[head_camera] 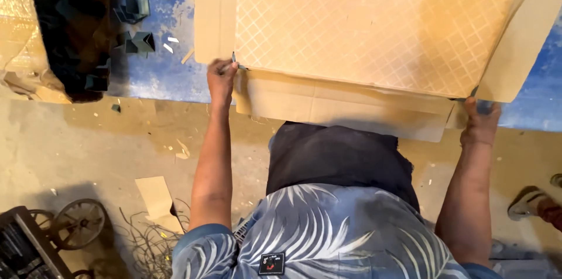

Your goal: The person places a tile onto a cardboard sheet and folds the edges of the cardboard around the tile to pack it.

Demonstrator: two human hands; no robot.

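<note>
A large tan board (374,21) with a diamond grid pattern lies on plain cardboard sheets (345,106) on a blue table (155,74). My left hand (221,80) is closed on a thin metal tool, maybe a blade or pencil, whose tip touches the board's near left corner. My right hand (481,121) grips the near right corner of the board and cardboard at the table's edge. My arms reach forward from a leaf-patterned shirt.
Dark green folded pieces (137,24) and a black heap (73,27) sit on the table's left. On the concrete floor lie a cardboard scrap (157,197), thin strips (146,241) and a small wheeled cart (64,229). Another person's sandalled foot (530,202) is at right.
</note>
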